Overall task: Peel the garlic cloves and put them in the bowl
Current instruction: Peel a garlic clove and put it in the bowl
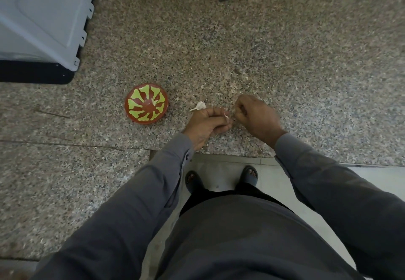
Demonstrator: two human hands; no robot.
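— A garlic clove (226, 117) sits at frame centre, pinched at the fingertips of the left hand (207, 124), just beside the right hand (255, 116), above a speckled stone counter (285, 60). What does the step need?

— Judging from this, a steady pinch by the left while the right tears the papery skin away from the tip. Short pulls, so the clove does not slip. Then a short carry left to the bowl (146, 103), red with green leaf shapes, near the hands at centre left.

— How are the fingers?

— Both sets are curled tight. The left closes on the clove; the right seems to pinch something small, likely skin, though motion blur hides it.

— Anything else unclear?

— More garlic (199, 106) lies on the counter just above the left hand, partly hidden by it, whether clove or husk I cannot tell. A pale fleck shows in the bowl, and it too is unclear. A grey appliance (43, 20) is cut off at upper left.
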